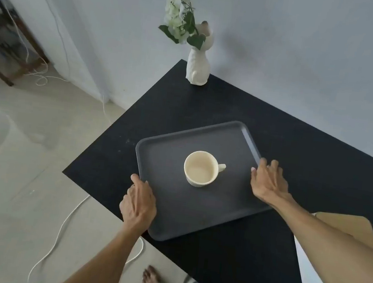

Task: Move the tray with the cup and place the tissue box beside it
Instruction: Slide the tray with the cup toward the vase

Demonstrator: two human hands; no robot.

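Observation:
A dark grey tray [195, 215] lies at an angle on the black table [307, 161], near the table's left front corner. A cream cup [199, 169] stands upright in the tray's middle, handle pointing right. My left hand [139, 203] grips the tray's left rim, thumb on top. My right hand [269, 182] grips the right rim, with the fingertips on its edge. A tan-topped box with a white side [344, 225] shows at the right, largely hidden behind my right forearm; I cannot tell whether it is the tissue box.
A white cat-shaped vase with white flowers [198, 68] stands at the table's far corner by the wall. A white cable [62, 227] runs across the floor on the left. My bare foot [152, 280] is below the table's front edge.

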